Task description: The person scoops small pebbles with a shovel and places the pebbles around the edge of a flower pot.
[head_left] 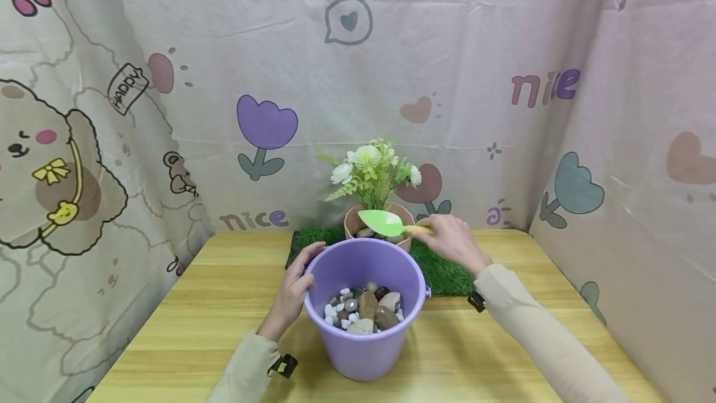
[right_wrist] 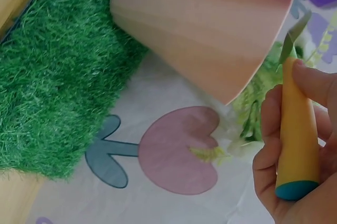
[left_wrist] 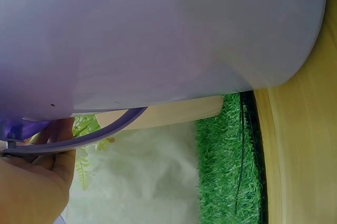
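Left hand (head_left: 292, 291) on a purple bucket (head_left: 363, 350), right hand (head_left: 452, 242) on a trowel (head_left: 380, 221)

Two sleeved arms reach over one wooden table (head_left: 212, 310), a black device (head_left: 284, 365) at each wrist. The one bucket stands upright between the hands; the left hand grips its rim, thumb over the edge. Inside, to the right of that hand, lie well over a dozen stones (head_left: 368, 305), too jumbled to count exactly: many small white ones, several larger brown and grey ones, one dark red.

The right hand curls round the yellow handle of the one trowel, whose green blade points leftward and, from the head, overlaps the pot (head_left: 353, 221). I cannot tell whether the blade's pale patch is glare or a stone. That single peach pot, beyond the bucket and between the hands, holds stones and at least three white flowers (head_left: 366, 157). It stands on one green grass mat (right_wrist: 52, 87), which extends past the right hand's near side. Farthest back hangs printed cloth (head_left: 347, 86).
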Tool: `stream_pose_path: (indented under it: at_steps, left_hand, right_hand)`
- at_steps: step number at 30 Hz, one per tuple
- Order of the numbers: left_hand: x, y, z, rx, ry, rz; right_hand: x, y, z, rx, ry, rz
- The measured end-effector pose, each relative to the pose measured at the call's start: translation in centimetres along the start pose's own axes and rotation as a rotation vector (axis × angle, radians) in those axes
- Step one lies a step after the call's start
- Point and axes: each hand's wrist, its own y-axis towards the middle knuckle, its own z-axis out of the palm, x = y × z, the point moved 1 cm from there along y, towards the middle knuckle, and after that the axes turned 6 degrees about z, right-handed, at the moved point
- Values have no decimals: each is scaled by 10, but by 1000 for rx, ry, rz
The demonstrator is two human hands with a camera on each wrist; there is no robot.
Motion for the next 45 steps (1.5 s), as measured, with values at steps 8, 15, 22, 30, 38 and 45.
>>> stream_pose_path:
  at_steps: [8, 15, 22, 30, 38, 45]
  left_hand:
    - [1, 1, 0, -5, -6, -3]
    - [0, 1, 1, -2, -4, -4]
    - [0, 0, 2, 7, -10, 3]
    - [0, 1, 2, 6, -1, 5]
    - [2, 0, -1, -4, 11, 5]
    - [1, 0, -1, 11, 8, 6]
  right_hand:
    - [14, -13, -3, -40, 36, -64]
    - [22, -23, -4, -51, 39, -91]
    - [25, -31, -5, -71, 23, -127]
    - [30, -38, -14, -58, 24, -184]
    - [47, -34, -31, 59, -65, -251]
    - [68, -27, -55, 243, -158, -320]
